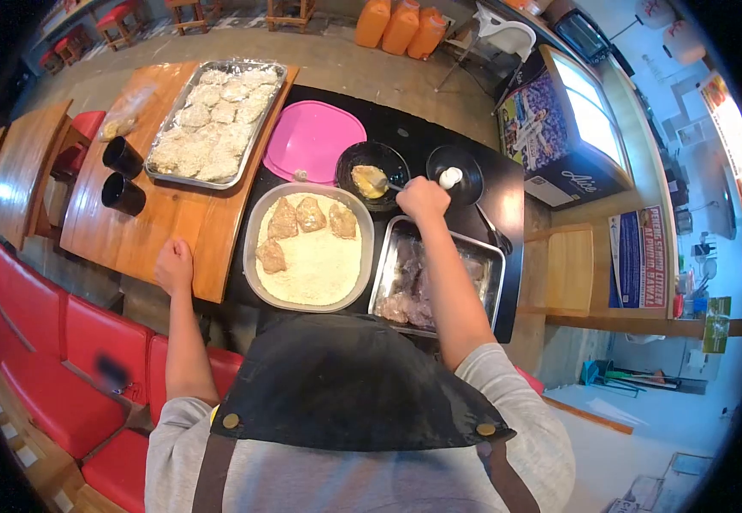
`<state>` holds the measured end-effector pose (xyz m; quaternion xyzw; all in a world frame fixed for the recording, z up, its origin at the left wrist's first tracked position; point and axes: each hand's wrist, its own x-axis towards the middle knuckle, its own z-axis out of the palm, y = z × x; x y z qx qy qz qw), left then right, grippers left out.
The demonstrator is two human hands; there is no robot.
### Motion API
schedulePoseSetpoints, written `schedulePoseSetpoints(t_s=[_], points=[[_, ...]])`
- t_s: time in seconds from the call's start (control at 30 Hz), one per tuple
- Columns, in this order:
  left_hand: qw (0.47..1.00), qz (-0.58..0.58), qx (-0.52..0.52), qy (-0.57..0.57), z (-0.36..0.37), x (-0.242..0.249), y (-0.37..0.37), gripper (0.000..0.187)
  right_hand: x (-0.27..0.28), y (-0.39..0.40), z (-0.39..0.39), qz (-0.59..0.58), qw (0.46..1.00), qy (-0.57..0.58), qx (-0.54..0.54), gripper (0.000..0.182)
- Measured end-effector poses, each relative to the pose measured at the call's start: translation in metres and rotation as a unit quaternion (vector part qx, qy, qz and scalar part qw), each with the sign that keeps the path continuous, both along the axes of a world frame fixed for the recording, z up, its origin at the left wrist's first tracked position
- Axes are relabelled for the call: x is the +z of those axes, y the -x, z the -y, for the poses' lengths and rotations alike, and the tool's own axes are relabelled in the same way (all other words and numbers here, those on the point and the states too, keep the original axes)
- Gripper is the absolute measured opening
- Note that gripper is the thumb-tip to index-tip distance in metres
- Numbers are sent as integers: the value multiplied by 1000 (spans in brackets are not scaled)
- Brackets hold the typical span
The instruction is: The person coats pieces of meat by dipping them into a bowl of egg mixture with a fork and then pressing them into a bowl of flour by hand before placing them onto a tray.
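Observation:
My right hand (423, 199) is closed around the handle of a metal utensil, apparently a spoon (381, 182). Its head dips into a black bowl (397, 156) with yellow beaten egg and a piece of meat (366, 178). My left hand (174, 266) is curled into a loose fist at the wooden table's near edge, with nothing visible in it. In front of me, a tub (367, 244) of pale crumbs holds several coated meat pieces (310, 214). Under my right forearm lies a metal tray (499, 286) with raw meat (407, 295).
A foil-lined tray (266, 120) of breaded pieces sits on the wooden table (191, 231), beside two black cups (123, 194) and a plastic bag (124, 120). A pink lid (313, 141) lies behind the tub. Another black bowl (467, 162) holds white eggshells (450, 178).

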<state>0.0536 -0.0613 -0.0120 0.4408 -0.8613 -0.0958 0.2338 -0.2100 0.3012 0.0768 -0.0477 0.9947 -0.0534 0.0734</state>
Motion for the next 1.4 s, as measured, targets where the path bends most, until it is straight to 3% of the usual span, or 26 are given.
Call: schedulePoseSetpoints(t_s=[0.2, 0.33, 0.4, 0.57, 0.6, 0.77, 0.93, 1.07, 1.33, 1.4], points=[[998, 57, 19, 21, 2, 2, -1, 30, 15, -2, 1, 31, 998, -40, -40, 28], [998, 52, 14, 21, 0, 4, 2, 31, 8, -8, 5, -6, 1000, -20, -10, 26], [998, 54, 14, 27, 1, 4, 1, 32, -3, -7, 4, 45, 998, -38, 3, 24], [999, 43, 9, 26, -1, 4, 1, 32, -7, -12, 9, -70, 993, -64, 68, 17], [999, 39, 13, 20, -1, 4, 1, 32, 0, -14, 11, -39, 993, -70, 84, 16], [1000, 19, 0, 11, 2, -1, 0, 32, 20, -11, 13, -56, 996, -55, 32, 19], [999, 40, 9, 13, 2, 2, 0, 33, 0, -12, 12, -11, 997, -42, 67, 18], [999, 38, 12, 4, 2, 2, 0, 33, -5, -11, 12, -69, 997, -21, 35, 18], [999, 48, 8, 13, 3, -4, -1, 32, 0, -27, 7, 35, 998, -42, -22, 23], [1000, 20, -1, -5, 5, -5, -1, 32, -3, -25, 2, 6, 999, -37, -30, 23]])
